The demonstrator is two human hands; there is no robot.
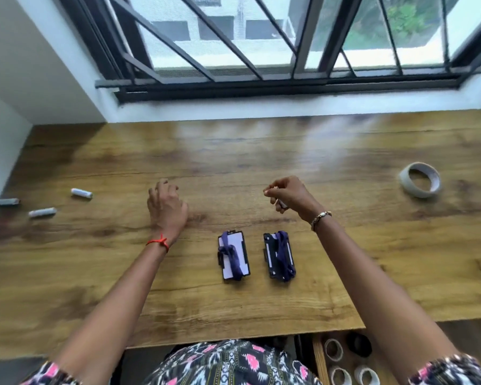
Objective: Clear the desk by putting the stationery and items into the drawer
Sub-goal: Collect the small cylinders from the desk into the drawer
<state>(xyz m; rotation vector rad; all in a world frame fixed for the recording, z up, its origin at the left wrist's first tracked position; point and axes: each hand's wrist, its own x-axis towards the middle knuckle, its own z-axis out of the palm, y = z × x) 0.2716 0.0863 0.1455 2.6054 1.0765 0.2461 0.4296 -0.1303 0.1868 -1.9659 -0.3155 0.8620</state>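
Observation:
Two card holders wrapped in purple lanyards lie side by side on the wooden desk [233,151], one to the left [233,258] and one to the right [280,255]. My right hand [290,194] hovers above the desk behind them, fingers closed on a small white object that is mostly hidden. My left hand [165,208] rests on the desk with fingers curled and nothing in it. A roll of tape [420,183] lies at the far right. Two white cylinders [81,193] [42,212] and a grey one [4,202] lie at the far left.
An open drawer [318,362] below the desk's front edge at the right holds several tape rolls [333,350]. A barred window [261,37] and its sill run along the back. A white wall stands at the left.

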